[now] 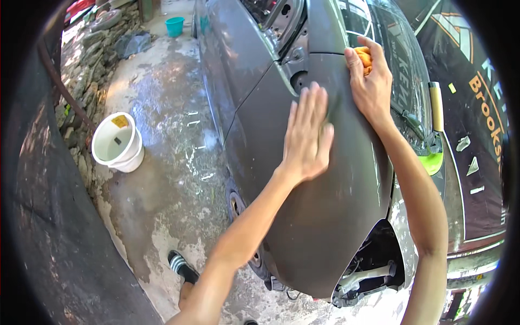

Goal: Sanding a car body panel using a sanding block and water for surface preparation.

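A dull dark-grey car panel (319, 222) curves up in front of me, with pale streaks and marks on its surface. My left hand (307, 135) lies flat against it, fingers stretched out and slightly blurred, holding nothing. Farther up and to the right, beside the car's window glass, my right hand (374, 81) is closed around a bunched orange cloth (363, 56). That hand's fingers partly cover the cloth. Close to my left fingertips is a recess (297, 81) in the bodywork.
A white bucket (139, 157) stands on the wet concrete at left, and a teal bucket (174, 27) farther off. Rubble (89, 73) lines the left side. An open cavity (374, 260) gapes at the panel's near end. A dark printed banner (466, 162) is at right.
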`<state>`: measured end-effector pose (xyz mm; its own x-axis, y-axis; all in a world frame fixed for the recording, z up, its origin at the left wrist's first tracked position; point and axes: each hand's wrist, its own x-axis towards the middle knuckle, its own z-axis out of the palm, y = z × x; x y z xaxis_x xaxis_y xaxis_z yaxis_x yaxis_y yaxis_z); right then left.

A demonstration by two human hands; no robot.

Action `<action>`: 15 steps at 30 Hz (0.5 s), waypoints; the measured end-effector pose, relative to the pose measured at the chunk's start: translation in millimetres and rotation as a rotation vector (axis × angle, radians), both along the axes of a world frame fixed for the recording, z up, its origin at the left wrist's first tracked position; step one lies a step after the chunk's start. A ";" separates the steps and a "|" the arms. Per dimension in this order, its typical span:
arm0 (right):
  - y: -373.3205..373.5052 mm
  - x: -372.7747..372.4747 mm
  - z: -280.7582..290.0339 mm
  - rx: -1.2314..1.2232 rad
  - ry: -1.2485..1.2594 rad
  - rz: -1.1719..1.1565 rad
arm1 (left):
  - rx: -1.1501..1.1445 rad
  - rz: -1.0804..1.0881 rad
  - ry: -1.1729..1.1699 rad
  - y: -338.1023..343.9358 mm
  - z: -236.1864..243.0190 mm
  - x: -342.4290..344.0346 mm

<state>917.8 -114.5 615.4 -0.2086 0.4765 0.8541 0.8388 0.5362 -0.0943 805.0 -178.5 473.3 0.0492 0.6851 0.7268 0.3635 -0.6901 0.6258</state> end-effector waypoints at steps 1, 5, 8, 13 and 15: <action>3.5 3.3 -3.1 0.019 -0.027 -0.014 | -0.062 0.053 -0.043 -9.6 0.1 8.8; -6.3 13.1 7.9 0.007 -0.058 -0.043 | -0.169 -0.086 0.025 -136.6 -79.6 35.6; -10.6 -0.6 4.4 -0.058 -0.041 -0.054 | -0.201 0.159 0.279 7.8 -29.6 -22.5; -13.7 17.0 5.7 -0.059 -0.109 -0.101 | -0.150 0.003 -0.047 -26.1 -54.1 9.4; -7.4 11.3 6.4 -0.040 -0.142 -0.104 | -0.110 0.002 -0.017 1.4 -54.3 -5.6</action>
<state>929.1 -121.8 621.9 -0.2733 0.5345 0.7997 0.8960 0.4440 0.0094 799.4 -177.1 419.0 0.0361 0.7611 0.6476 0.3541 -0.6157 0.7039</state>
